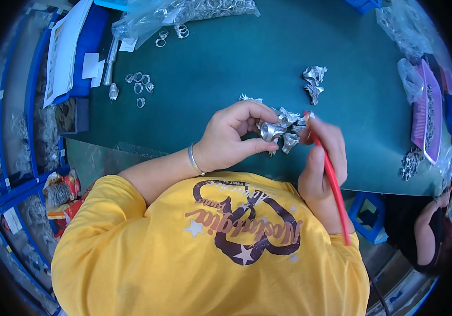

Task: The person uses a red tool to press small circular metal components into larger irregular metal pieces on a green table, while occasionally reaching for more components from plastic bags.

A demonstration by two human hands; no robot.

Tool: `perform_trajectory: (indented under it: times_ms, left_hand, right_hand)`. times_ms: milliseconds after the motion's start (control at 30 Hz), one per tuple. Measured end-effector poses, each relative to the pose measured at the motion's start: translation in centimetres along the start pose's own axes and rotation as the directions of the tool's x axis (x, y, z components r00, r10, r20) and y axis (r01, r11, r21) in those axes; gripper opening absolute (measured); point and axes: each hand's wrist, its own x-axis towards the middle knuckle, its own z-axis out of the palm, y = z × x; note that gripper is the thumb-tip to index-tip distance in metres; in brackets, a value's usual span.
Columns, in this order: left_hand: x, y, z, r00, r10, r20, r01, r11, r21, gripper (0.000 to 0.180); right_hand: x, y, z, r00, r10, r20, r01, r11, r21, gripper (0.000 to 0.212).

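Left hand (236, 126) has a silver ring (272, 131), pinched between thumb and bent fingers; I see it sitting right at the fingertips, its hollow band turned toward the camera. Right hand (325, 158) is closed around a red stick (332, 184), which slants from the fingertips down past the wrist. The stick's upper end is just right of the ring, apart from it; a small silver bit shows there, and I can't tell whether it belongs to the stick. More silver pieces (290, 117) lie on the green table (220, 68), between the two hands, partly hidden by the left fingers. Another little group (314, 79) lies farther up, beyond the right hand. Loose rings (140, 83) are scattered over to the left, a clear bag (210, 11) of rings is at the top edge, and a purple basket (420, 121) is at far right.
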Motion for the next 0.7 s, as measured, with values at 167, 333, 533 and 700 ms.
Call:
perform_trajectory:
  times_ms: [167,333,533,700]
  left_hand:
    - [-0.1,0.3,-0.4,0.996,0.082,0.018,-0.084,0.948,0.308,0.032]
    - [-0.2,0.9,-0.8,0.993,0.021,0.119,-0.07,0.903,0.423,0.036]
    - [-0.3,0.7,-0.7,0.993,0.054,0.103,-0.097,0.877,0.47,0.037]
    - [-0.4,1.4,-0.4,0.996,0.028,0.087,-0.063,0.901,0.43,0.036]
  right_hand:
    - [-1.1,0.7,0.0,0.99,-0.128,0.057,0.111,0.966,0.233,0.01]
    - [-1.0,0.6,0.4,0.986,-0.133,0.104,0.115,0.979,0.166,0.013]
    - [-0.8,0.5,0.9,0.986,-0.138,0.094,0.123,0.981,0.147,0.014]
    - [-0.8,0.6,0.5,0.98,-0.117,0.163,0.121,0.993,-0.012,0.013]
